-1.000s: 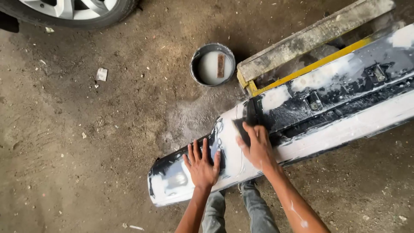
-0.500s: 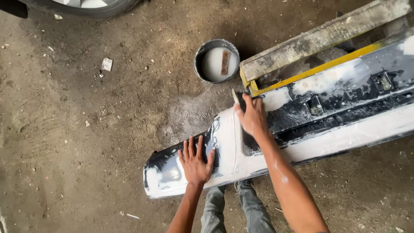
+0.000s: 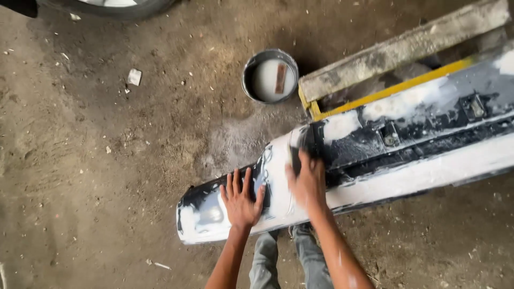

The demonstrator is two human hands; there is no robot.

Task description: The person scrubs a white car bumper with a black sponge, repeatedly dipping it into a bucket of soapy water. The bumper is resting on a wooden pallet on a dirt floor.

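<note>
A car bumper (image 3: 407, 179), black and smeared with white filler, lies across a stand and reaches from the lower middle to the right edge. My left hand (image 3: 240, 199) rests flat on its left end with the fingers spread. My right hand (image 3: 307, 182) presses a dark sanding pad (image 3: 294, 155) against the white patch near the bumper's bend. The pad shows only at my fingertips; the picture is slightly blurred there.
A round metal bucket (image 3: 245, 75) of milky water with a brown block in it stands on the dirt floor beyond the bumper. A wood and yellow metal stand (image 3: 396, 51) sits under the bumper. A car tyre (image 3: 112, 8) shows at the top left. My legs are below.
My right hand has slid with the pad back down the bumper toward me, after reaching the top edge half a second ago. My left hand has stayed in place.
</note>
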